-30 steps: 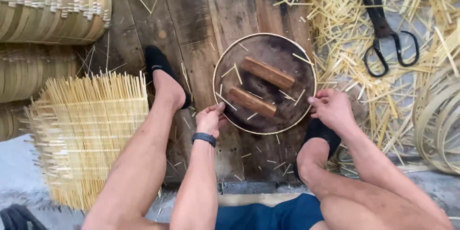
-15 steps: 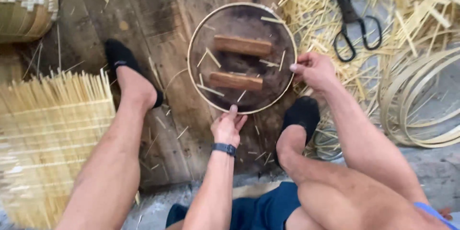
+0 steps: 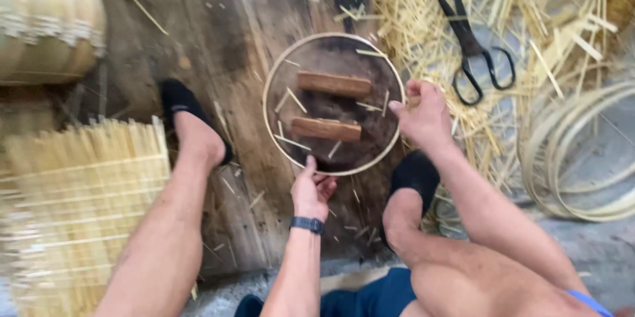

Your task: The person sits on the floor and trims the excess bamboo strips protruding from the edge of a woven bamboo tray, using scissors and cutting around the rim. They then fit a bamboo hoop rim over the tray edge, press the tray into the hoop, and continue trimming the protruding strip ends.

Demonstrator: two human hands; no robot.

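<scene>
Both hands grip the hoop (image 3: 267,85): left hand (image 3: 311,191) pinches its near rim, right hand (image 3: 423,115) its right rim. Two blocks (image 3: 334,83) lie inside; scissors (image 3: 473,46) right of it. Even pressure on both sides should keep it round.

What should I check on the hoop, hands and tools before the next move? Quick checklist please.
1. Left hand touching near edge of bamboo hoop: ok.
2. Right hand on the hoop's right side: ok.
3. Hoop lying flat on the round dark board: ok.
4. Two wooden blocks inside the hoop: ok.
5. Scissors beyond the right hand, on the straw, untouched: ok.
6. Hoop's joint closed: cannot tell.
</scene>
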